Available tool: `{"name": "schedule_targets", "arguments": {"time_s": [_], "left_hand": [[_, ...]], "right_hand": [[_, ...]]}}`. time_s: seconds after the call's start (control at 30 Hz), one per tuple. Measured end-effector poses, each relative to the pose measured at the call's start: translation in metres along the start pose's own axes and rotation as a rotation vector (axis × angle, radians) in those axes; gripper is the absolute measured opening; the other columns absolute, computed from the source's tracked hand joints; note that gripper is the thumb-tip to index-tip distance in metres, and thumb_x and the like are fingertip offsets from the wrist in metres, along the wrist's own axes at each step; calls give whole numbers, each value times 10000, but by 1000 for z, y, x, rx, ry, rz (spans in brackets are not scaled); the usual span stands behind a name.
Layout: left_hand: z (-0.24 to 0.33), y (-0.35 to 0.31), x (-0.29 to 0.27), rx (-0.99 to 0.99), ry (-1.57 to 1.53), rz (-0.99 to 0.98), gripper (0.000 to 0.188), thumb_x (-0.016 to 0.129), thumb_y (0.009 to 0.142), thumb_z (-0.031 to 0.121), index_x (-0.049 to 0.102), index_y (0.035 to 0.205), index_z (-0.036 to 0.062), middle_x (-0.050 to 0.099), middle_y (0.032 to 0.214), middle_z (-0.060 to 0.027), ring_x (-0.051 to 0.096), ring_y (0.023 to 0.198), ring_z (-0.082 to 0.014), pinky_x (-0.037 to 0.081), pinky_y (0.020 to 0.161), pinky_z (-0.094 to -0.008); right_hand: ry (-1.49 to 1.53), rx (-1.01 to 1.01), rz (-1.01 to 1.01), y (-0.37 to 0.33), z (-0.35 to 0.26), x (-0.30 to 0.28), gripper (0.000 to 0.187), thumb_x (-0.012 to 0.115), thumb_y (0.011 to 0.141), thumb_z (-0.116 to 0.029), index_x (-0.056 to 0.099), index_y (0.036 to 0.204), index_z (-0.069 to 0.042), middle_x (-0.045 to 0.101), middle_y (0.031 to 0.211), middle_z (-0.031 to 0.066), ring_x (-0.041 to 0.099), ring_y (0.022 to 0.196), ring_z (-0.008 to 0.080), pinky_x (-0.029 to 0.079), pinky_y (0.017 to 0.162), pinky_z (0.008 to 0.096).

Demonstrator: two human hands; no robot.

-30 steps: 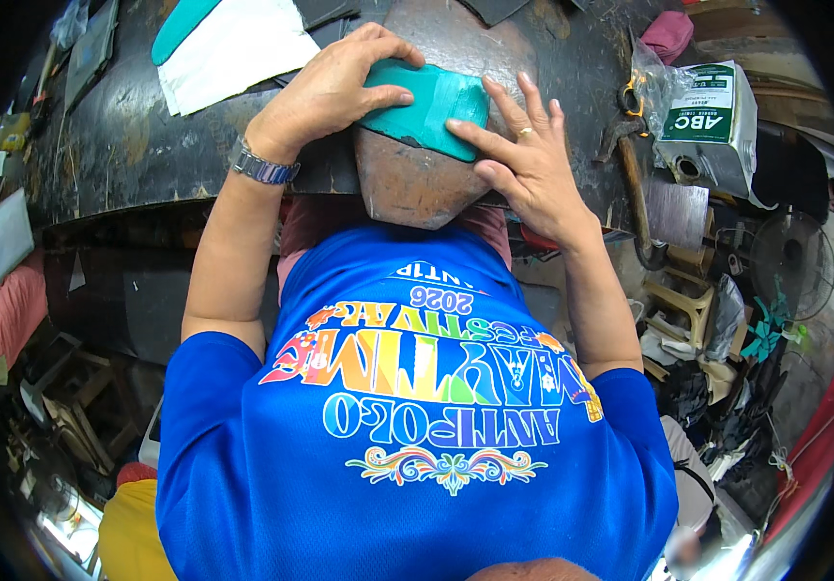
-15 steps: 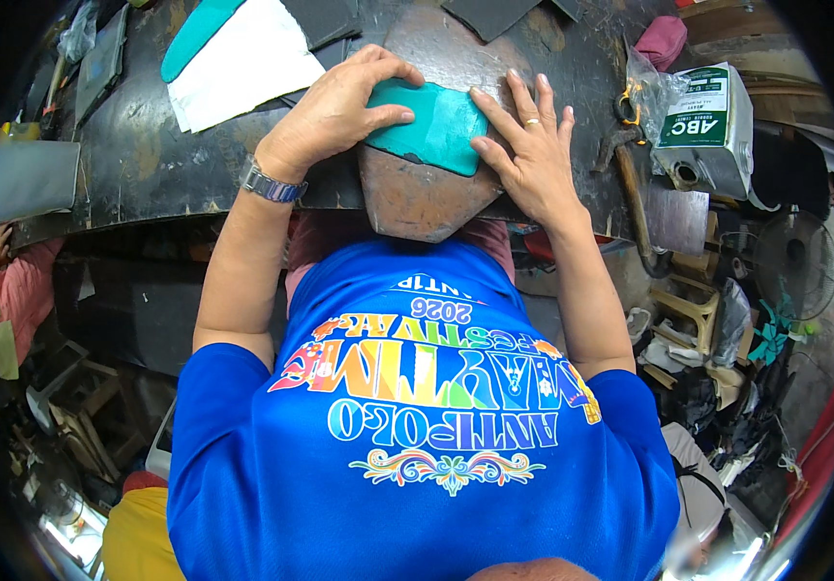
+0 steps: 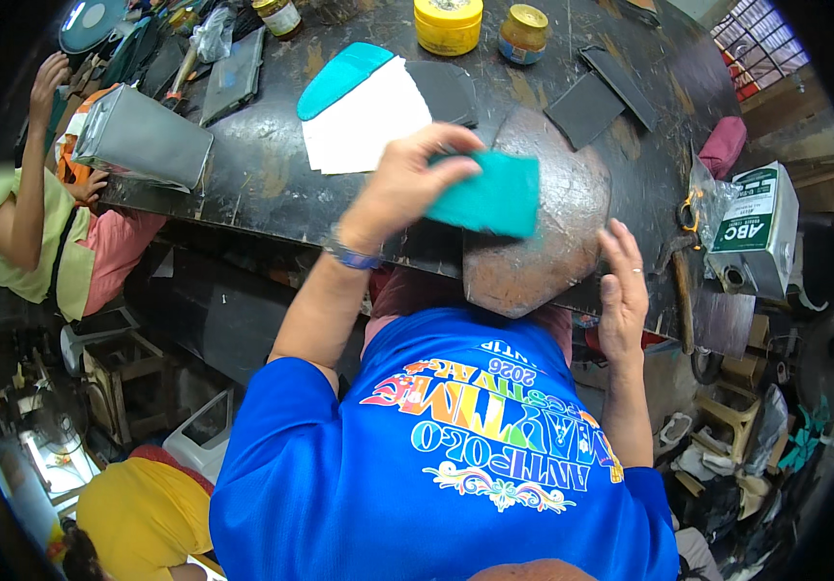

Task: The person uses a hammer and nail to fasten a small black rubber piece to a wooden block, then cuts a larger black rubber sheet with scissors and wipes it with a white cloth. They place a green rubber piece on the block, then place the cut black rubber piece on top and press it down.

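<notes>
My left hand pinches a teal, roughly four-sided piece of sheet material by its left edge, thumb on top. The piece is held over a worn brown many-sided slab that juts past the table's front edge. At the slab's right side is my right hand, fingers stretched out and holding nothing. To the left of the slab, a white sheet lies on the dark table, with a rounded teal piece at its far end.
Black sheets lie beyond the slab. A yellow tub and a jar stand at the back. On the right are a hammer and a metal can. Another person is at the left, near a grey container.
My left hand has raised the teal piece off the slab. My right hand has let go of it and moved back to the slab's right side. The view has shifted left.
</notes>
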State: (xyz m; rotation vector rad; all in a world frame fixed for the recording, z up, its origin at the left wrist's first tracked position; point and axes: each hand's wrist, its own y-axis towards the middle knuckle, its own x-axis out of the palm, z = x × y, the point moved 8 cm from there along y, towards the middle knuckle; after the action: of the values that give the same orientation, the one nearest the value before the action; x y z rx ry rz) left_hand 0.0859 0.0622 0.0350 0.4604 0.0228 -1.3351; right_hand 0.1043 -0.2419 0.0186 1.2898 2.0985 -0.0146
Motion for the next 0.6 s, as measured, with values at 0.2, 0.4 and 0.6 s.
{"name": "schedule_targets", "arguments": {"time_s": [0.2,0.4,0.6], "left_hand": [[-51,0,-181,-27,-139,581,259,755,908,92,711,1150,9,706,1076,-51,642,971,-113,512,886,-248],[-113,-3,-225,-331,502,566,341,793,872,201,722,1185,88,716,1088,-46,658,976,-181,518,895,-314],[-31,12,-129,240,1202,590,259,785,836,204,739,1072,110,692,1025,-104,666,970,-282,529,879,-392]], "right_hand": [[26,-53,180,5,8,-2,513,582,1017,-255,499,1454,-1,523,1473,162,437,1400,301,291,1180,399],[-5,-64,138,11,8,19,540,629,982,-202,484,1464,-8,548,1429,165,466,1361,305,315,1165,405],[44,-17,177,15,10,9,613,679,923,-65,452,1490,-9,555,1425,163,520,1321,271,370,1131,381]]}}
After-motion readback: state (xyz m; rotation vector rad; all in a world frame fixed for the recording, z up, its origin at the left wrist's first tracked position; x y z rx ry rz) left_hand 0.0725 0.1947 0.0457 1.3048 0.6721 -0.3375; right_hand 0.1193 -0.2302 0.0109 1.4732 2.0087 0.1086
